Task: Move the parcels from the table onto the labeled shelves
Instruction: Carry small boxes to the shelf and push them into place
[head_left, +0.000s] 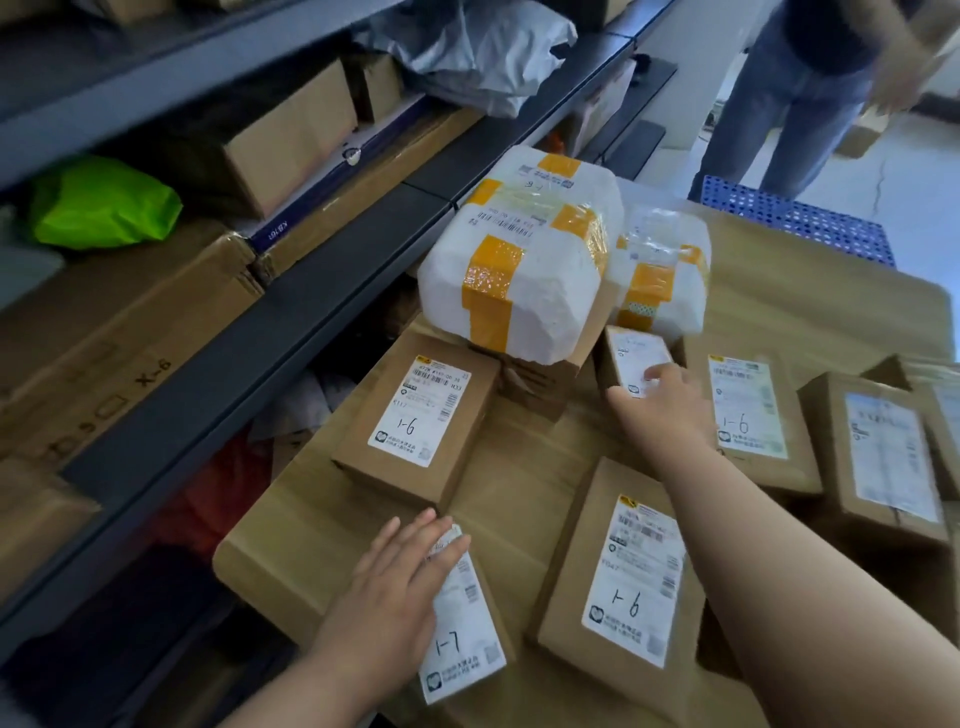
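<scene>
Fingers (422, 540) of left hand (385, 587) lie flat on 1-7 parcel (463, 640); right hand (671, 401) on small parcel (630, 347), hold unclear.

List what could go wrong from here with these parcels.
1. The white taped parcel sits tilted on a smaller brown box. The right hand, touching the small box just beside it, could knock it over.
2. The left hand rests on the 1-7 box, while the neighbouring 1-6 box looks alike. Mixing them up risks a wrong shelf.
</scene>
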